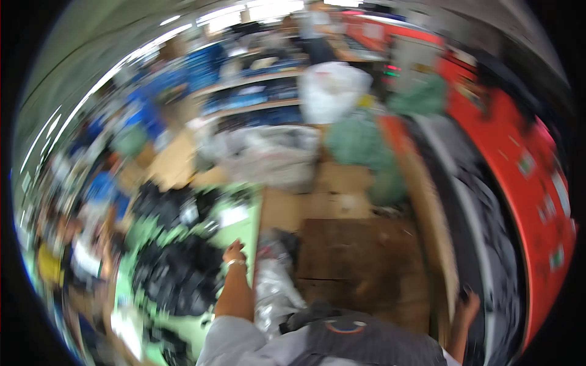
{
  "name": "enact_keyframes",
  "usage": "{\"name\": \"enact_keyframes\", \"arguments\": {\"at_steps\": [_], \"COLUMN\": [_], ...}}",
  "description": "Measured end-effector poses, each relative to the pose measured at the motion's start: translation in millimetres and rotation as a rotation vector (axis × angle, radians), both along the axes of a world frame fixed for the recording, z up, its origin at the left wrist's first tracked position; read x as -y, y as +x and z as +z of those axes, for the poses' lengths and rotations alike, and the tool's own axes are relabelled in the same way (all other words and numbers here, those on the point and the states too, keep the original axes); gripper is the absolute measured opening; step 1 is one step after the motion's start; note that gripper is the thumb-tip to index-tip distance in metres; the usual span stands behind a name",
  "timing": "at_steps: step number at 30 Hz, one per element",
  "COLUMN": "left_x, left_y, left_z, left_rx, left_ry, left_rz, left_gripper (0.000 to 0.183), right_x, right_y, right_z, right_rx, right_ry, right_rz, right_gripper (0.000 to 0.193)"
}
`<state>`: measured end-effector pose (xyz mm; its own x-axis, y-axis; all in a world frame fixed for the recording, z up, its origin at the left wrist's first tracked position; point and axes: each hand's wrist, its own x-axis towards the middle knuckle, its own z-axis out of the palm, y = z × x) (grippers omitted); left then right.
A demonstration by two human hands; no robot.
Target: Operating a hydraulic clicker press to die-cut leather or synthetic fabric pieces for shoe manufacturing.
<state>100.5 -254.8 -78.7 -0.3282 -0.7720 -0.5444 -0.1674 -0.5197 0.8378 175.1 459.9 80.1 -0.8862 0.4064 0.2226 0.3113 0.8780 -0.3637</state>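
My left hand (234, 251), with a pale band at its wrist, is over the right edge of a light green table (247, 210). It is nearest to heaped black fabric pieces (177, 274); blur hides how its fingers lie, and nothing shows in it. Low at the right, my right hand (469, 305) is beside a long machine bed (479, 244) bearing dark material. Its fingers look closed around a small dark thing with a loop, too blurred to name.
Brown boards (360, 250) cover the floor ahead. Beyond stand a large greyish plastic bag (268, 152), green sacks (360, 143) and a white bag (334, 91). Clear plastic (274, 293) lies beside the table. A red machine (519, 165) runs along the right. People (88, 250) are at the left.
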Motion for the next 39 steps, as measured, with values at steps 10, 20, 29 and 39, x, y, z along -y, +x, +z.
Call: {"name": "enact_keyframes", "arguments": {"at_steps": [10, 20, 29, 39], "left_x": [-283, -564, -723, -831], "left_y": [-309, -478, -659, -700], "left_z": [132, 173, 148, 154], "left_rx": [-0.368, -0.573, -0.732, -0.336], "left_ry": [-0.15, -0.48, -1.374, -1.755], "left_rz": [-0.881, -1.526, -1.615, -1.751], "left_gripper": [0.016, 0.011, 0.031, 0.048], "right_x": [76, 68, -111, -248], "right_y": [-35, -63, -104, -151], "right_z": [17, 13, 40, 12], "right_rx": [0.076, 0.069, -0.055, 0.313], "right_ry": [0.029, -0.137, -0.009, -0.088], "right_rz": [-0.028, 0.034, -0.628, -1.123], "right_gripper": [0.027, 0.04, 0.041, 0.041]}}
